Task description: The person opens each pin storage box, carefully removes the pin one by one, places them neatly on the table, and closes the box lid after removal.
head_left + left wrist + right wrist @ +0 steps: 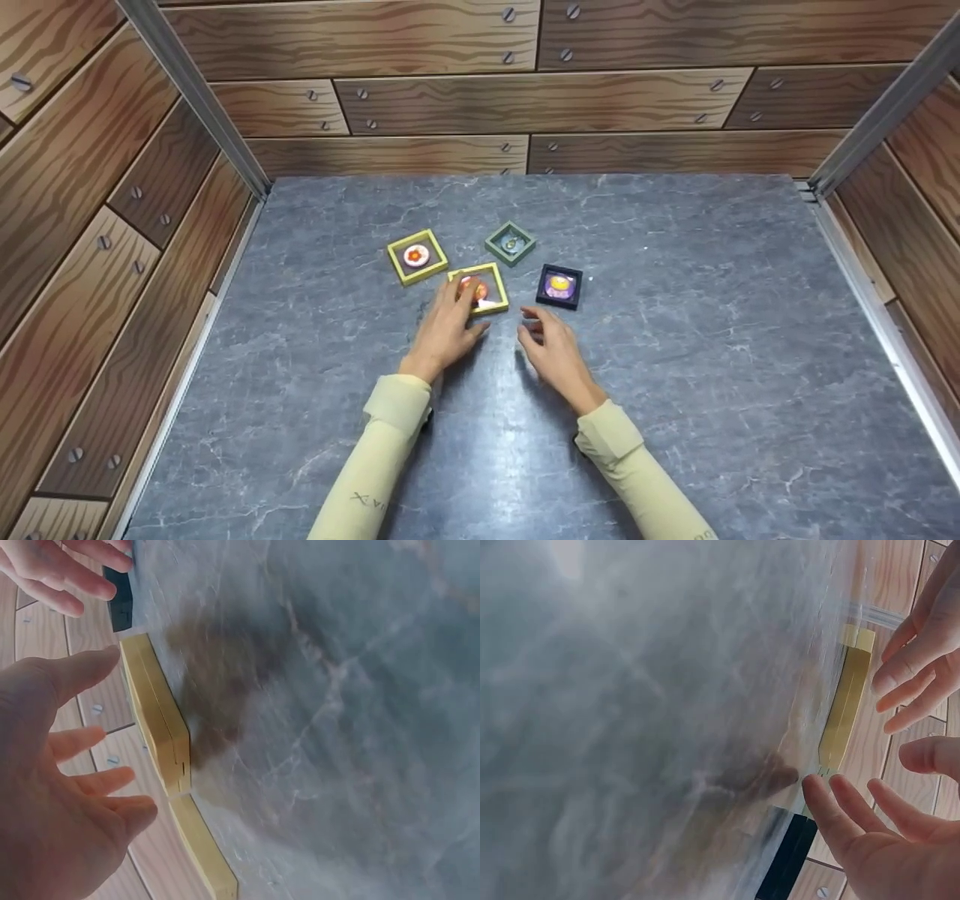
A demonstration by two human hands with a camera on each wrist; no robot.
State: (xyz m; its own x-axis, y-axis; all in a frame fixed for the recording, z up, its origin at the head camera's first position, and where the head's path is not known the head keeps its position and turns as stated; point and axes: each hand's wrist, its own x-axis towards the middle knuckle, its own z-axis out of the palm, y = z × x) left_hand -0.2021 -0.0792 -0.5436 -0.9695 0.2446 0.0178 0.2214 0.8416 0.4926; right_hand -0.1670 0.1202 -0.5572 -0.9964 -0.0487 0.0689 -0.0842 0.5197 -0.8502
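My left hand (442, 330) is over a yellow square display frame (501, 286) with a round orange-red piece in it, its fingertips covering the frame's left part. In the left wrist view, the left fingers (86, 671) are spread beside the yellow frame's edge (161, 716); contact is unclear. My right hand (559, 356) hovers loosely bent, holding nothing, just below a black square frame (559, 286) with a yellow and purple piece. Behind lie a green frame (510, 257) with a small gold-coloured item and another yellow frame (417, 256) with a white and red flower disc.
The frames lie on a grey marbled tabletop (712, 375). Wood-patterned panels (450, 105) wall in the back and both sides, with metal rails (217, 127) at the corners.
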